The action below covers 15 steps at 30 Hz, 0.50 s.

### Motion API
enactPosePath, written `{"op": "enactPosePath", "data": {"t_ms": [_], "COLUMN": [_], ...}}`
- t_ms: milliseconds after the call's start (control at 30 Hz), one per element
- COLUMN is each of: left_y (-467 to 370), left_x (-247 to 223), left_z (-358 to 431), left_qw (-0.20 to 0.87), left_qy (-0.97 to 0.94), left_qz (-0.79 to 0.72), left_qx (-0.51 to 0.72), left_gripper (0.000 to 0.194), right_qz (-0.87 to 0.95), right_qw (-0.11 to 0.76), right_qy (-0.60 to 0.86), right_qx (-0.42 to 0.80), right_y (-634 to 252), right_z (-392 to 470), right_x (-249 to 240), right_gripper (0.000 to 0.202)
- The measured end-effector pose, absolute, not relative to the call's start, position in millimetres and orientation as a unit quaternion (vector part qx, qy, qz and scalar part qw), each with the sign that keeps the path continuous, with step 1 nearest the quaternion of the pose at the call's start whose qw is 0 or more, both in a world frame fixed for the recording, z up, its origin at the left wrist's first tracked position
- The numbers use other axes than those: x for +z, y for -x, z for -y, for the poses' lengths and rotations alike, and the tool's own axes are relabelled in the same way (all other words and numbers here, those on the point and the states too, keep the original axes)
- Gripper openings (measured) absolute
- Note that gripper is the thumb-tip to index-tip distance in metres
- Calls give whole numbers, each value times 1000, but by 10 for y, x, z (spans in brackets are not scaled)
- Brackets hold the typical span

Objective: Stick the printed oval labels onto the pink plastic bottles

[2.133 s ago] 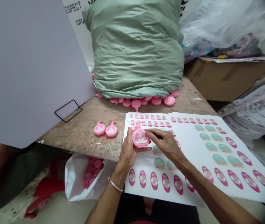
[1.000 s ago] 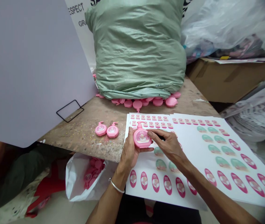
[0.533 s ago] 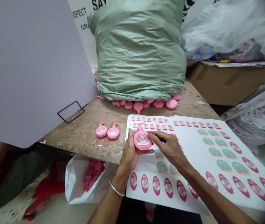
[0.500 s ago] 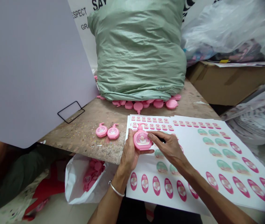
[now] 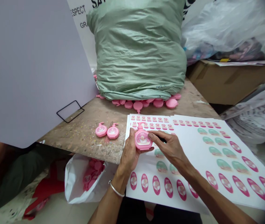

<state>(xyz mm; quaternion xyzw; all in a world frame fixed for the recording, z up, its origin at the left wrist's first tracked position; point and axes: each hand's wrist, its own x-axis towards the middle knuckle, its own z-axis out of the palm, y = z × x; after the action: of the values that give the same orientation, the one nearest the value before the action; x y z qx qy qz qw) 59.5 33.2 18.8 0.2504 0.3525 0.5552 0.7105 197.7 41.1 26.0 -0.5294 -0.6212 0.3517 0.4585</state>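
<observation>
My left hand (image 5: 129, 153) is closed around a small pink pump bottle (image 5: 143, 143), upright, with a round picture label on its front. The fingers of my right hand (image 5: 169, 146) are bent, and their tips touch the right edge of that label. A thin dark tool (image 5: 162, 140) shows between these fingers, mostly hidden, so its kind is unclear. Beneath both hands lie printed sticker sheets (image 5: 190, 155) with pink ovals and green shapes. Two more labelled pink pump bottles (image 5: 113, 132) rest on the table to the left.
A big green sack (image 5: 139, 53) stands at the back of the table (image 5: 85, 133), pink bottles (image 5: 158, 103) along its base. Below the front edge hangs a white bag (image 5: 73, 180) of pink pieces. A pale panel (image 5: 34, 68) blocks the left; a cardboard box (image 5: 230, 82) stands right.
The pink bottle has turned slightly in my left hand, its face now a little more upright. My right fingertips stay at the label's edge. Everything else looks the same.
</observation>
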Motion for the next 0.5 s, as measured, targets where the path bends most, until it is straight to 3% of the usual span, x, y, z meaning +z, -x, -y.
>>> {"op": "enactPosePath", "data": {"t_ms": [500], "left_y": [-538], "left_x": [179], "left_z": [-325], "left_qw": [713], "left_qy": [-324], "left_qz": [-352], "left_qx": [512], "left_gripper": [42], "right_qz": [690], "right_qw": [431], "right_qy": [517], "right_qx": [266], "right_y": [-2041], "right_z": [-432], "right_x": [257], "right_gripper": [22]}}
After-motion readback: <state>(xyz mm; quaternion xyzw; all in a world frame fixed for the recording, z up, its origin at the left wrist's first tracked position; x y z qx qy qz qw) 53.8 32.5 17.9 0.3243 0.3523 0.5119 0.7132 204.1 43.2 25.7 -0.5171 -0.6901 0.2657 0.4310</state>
